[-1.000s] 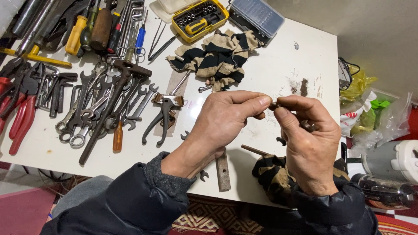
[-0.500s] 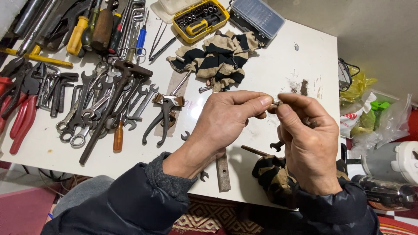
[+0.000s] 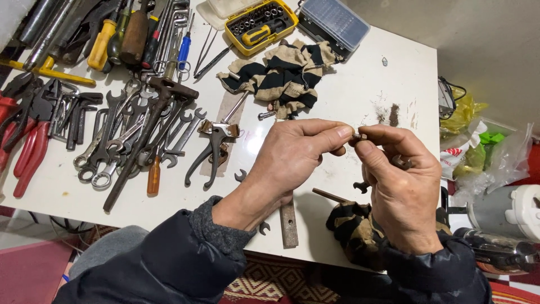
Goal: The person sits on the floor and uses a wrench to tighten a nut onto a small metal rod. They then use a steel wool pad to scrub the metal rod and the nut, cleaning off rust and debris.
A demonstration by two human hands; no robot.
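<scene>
Head view: at centre right of the frame, the left hand (image 3: 298, 155) and right hand (image 3: 402, 188) pinch a small metal part (image 3: 356, 136) between closed fingertips above the white table (image 3: 349, 95). Wrenches (image 3: 121, 141) lie at left.

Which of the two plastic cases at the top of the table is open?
The yellow case, left of the two: its clear lid is folded back, showing sockets and a yellow-handled driver. The grey-blue case beside it is closed, its ribbed lid down.
</scene>
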